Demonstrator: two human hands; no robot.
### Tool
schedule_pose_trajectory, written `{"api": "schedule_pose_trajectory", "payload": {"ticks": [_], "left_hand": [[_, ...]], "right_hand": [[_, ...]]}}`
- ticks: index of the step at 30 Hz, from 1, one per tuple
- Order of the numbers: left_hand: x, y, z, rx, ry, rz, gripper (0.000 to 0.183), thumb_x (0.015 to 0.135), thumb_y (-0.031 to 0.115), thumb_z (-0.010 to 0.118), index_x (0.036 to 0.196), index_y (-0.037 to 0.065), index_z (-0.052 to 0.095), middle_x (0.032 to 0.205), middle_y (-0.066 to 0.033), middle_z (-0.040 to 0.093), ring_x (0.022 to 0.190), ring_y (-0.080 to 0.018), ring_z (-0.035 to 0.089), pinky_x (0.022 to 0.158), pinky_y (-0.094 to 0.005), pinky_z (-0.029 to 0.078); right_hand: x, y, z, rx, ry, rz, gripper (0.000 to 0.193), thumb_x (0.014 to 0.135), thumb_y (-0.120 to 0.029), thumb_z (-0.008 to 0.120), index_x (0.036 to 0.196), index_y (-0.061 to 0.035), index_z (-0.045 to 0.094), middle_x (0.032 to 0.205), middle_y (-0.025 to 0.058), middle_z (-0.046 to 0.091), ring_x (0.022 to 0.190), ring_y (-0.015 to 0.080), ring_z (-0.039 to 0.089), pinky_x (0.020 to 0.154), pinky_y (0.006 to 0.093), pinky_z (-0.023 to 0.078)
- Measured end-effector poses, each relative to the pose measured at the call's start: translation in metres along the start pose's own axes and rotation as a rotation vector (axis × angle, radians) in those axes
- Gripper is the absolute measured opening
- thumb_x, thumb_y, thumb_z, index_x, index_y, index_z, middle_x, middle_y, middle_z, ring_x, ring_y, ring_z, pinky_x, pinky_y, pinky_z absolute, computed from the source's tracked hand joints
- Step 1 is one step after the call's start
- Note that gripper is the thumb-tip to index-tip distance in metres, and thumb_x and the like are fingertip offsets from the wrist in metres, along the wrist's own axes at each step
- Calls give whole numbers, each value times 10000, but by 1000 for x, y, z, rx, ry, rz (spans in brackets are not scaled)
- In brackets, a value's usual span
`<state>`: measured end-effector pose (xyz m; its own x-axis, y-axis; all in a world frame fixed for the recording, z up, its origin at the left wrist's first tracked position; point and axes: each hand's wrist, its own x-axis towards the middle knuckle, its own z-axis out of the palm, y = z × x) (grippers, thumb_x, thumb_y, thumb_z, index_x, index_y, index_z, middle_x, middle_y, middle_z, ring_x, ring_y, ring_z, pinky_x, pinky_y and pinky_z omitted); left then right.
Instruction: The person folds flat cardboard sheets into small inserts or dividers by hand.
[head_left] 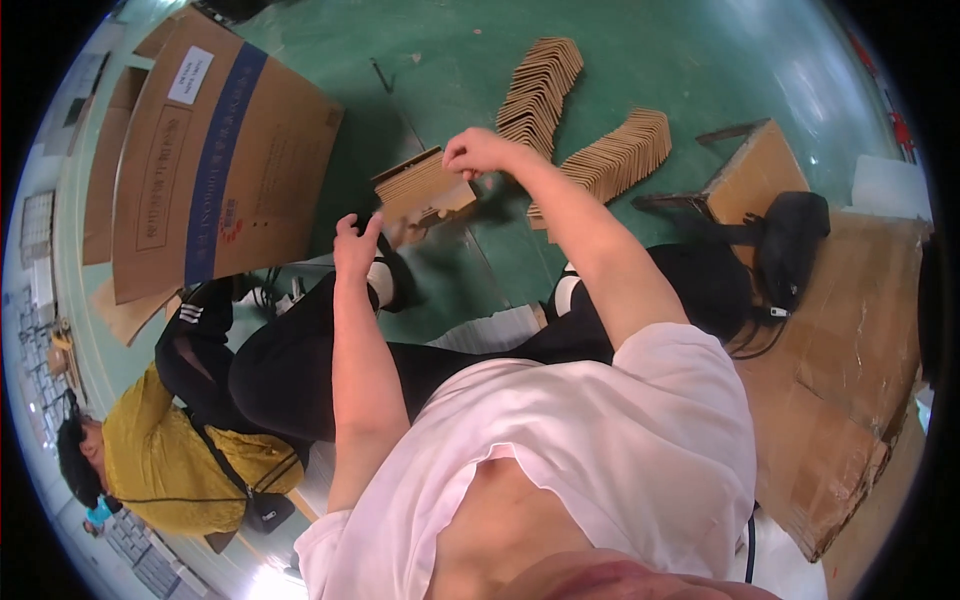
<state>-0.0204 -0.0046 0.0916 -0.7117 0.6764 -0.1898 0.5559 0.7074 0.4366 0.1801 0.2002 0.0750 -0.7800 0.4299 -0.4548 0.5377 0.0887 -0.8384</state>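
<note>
- The right hand (482, 152), just above the middle of the frame, pinches the top right corner of a small stack of flat cardboard pieces (422, 188), fingers curled and pressed onto its edge. The stack hangs tilted in the air over the green floor (640, 60), held at that one corner only.
- The left hand (356, 243) sits lower and to the left of the stack, fingers spread and empty, apart from the cardboard. With no support beneath, my judgement is that the loose pieces could fan out and slide from the pinch.
- A single piece already seems to sag below the stack's lower edge; I cannot tell whether it is gripped. It looks the likeliest to drop.
- In the upper middle of the frame, two fanned rows of folded cardboard blanks (600, 150) lie on the floor beyond the hands. A falling stack could land among them and knock the rows out of order.
- A large flat carton (215, 150) leans in the upper left, close to the left hand's side; a wide swing of the arm could catch its edge.
- A second person in a yellow top (170, 460) crouches at the lower left, near the wearer's legs, so dropped pieces or a shifting foot might reach them.
- At the right, a black bag (790, 245) and its cable rest on brown cardboard sheets (850, 350), a snag risk if anyone's feet move that way.
</note>
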Motion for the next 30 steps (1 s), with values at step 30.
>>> {"api": "schedule_pose_trajectory", "payload": {"ticks": [30], "left_hand": [[-44, 77, -45, -1096, 68, 168, 303, 870, 113, 369, 1137, 33, 248, 918, -124, 490, 651, -115, 491, 458, -250, 414]], "right_hand": [[-26, -112, 74, 556, 411, -277, 322, 825, -283, 593, 919, 23, 631, 788, 52, 643, 679, 111, 582, 599, 254, 464]]}}
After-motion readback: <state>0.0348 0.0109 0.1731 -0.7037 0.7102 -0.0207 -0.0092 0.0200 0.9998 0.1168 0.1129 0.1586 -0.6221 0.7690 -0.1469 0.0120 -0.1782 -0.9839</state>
